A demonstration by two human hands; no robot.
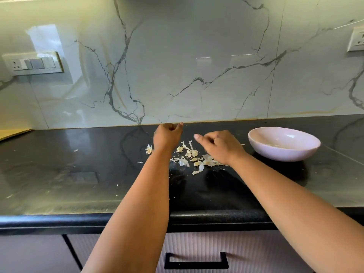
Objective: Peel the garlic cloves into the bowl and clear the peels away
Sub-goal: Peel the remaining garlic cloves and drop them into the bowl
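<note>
1. We see both hands over the black counter (82, 174), reaching toward the marble wall (177, 66).
2. Left hand (167, 135): fingers curled in, thumb tip meeting fingertip at the top. We cannot tell what, if anything, is pinched there.
3. Right hand (220, 144): loosely curled, thumb pointing left; what it holds we cannot tell.
4. Garlic peels (194, 159) lie scattered on the counter between and just below the hands, a loose band running left to right; one long curled strip (199, 170) points down-left.
5. One peel clump (149, 149) sits just left of the left wrist.
6. Bowl (283, 152) stands upright right of the right hand, apart from it; contents unclear.
</note>
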